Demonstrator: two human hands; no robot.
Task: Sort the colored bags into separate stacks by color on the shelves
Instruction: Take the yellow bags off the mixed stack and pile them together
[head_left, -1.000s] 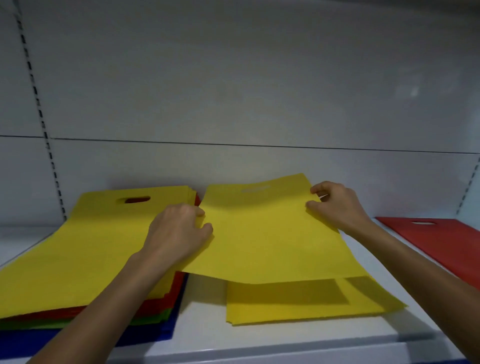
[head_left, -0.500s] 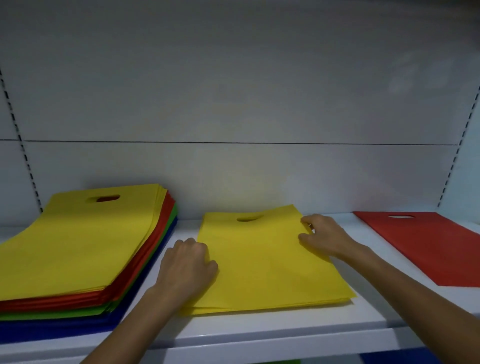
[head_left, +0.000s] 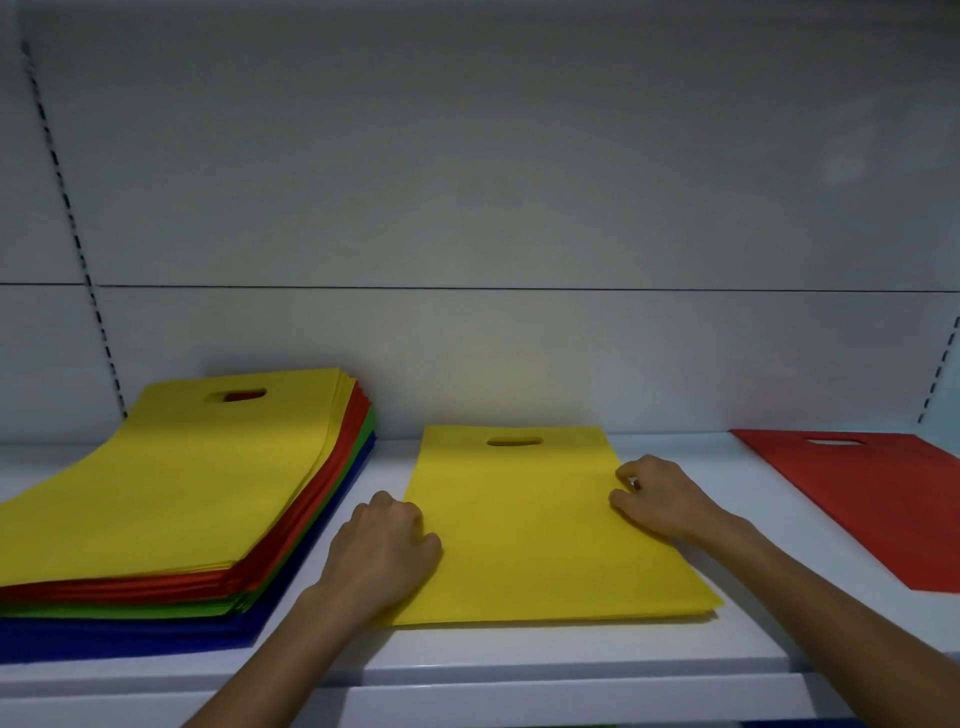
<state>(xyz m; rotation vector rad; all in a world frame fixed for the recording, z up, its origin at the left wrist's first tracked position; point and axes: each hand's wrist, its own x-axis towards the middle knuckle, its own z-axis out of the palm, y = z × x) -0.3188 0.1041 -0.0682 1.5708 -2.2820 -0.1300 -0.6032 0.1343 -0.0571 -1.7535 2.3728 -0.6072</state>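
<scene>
Three lots of bags are carried by a white shelf (head_left: 519, 660). At its left end a tall mixed pile (head_left: 171, 493) is stacked, yellow on top, then red, green and blue. At the middle, near the front edge, a thin yellow stack (head_left: 524, 525) is laid flat, handle slot toward the back. A red bag (head_left: 872, 493) is laid at the right end. The yellow stack is flanked by the left hand (head_left: 382, 551) and right hand (head_left: 662, 499), curled at its side edges; whether it is gripped cannot be told.
</scene>
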